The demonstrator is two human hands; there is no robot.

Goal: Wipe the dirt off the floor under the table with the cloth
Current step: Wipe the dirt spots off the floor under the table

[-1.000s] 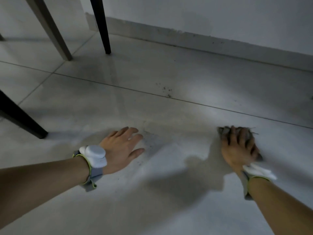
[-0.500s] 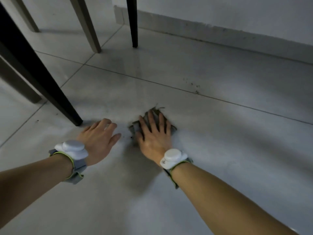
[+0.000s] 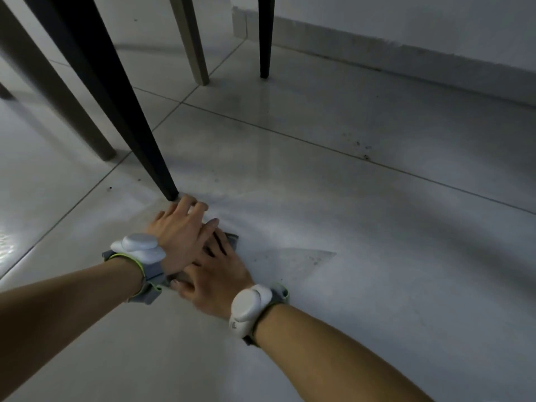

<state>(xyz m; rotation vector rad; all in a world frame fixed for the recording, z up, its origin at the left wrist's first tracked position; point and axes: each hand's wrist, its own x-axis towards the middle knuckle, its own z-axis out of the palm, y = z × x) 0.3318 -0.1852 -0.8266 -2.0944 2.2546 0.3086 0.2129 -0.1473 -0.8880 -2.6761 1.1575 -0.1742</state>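
Note:
A grey cloth [image 3: 232, 239] lies flat on the pale tiled floor [image 3: 362, 256], mostly hidden, with one corner showing. My right hand [image 3: 216, 274] presses down on it, fingers spread. My left hand [image 3: 179, 227] lies flat beside and partly over the right one, fingers apart, its tips close to the foot of a black table leg [image 3: 127, 117]. Dark specks of dirt [image 3: 362, 147] sit along a tile joint further back on the right. A smeared streak [image 3: 293, 255] shows on the floor right of the cloth.
A second black leg [image 3: 265, 39] and a beige leg [image 3: 193, 42] stand further back. Another beige leg [image 3: 58, 91] is at the left. A grey skirting board [image 3: 406, 65] runs along the wall behind. A few small specks [image 3: 109, 188] lie left of the near leg.
My right hand has slid the cloth leftward across the floor, from the far right to beside the black leg, and now lies under my left hand. The view has shifted left.

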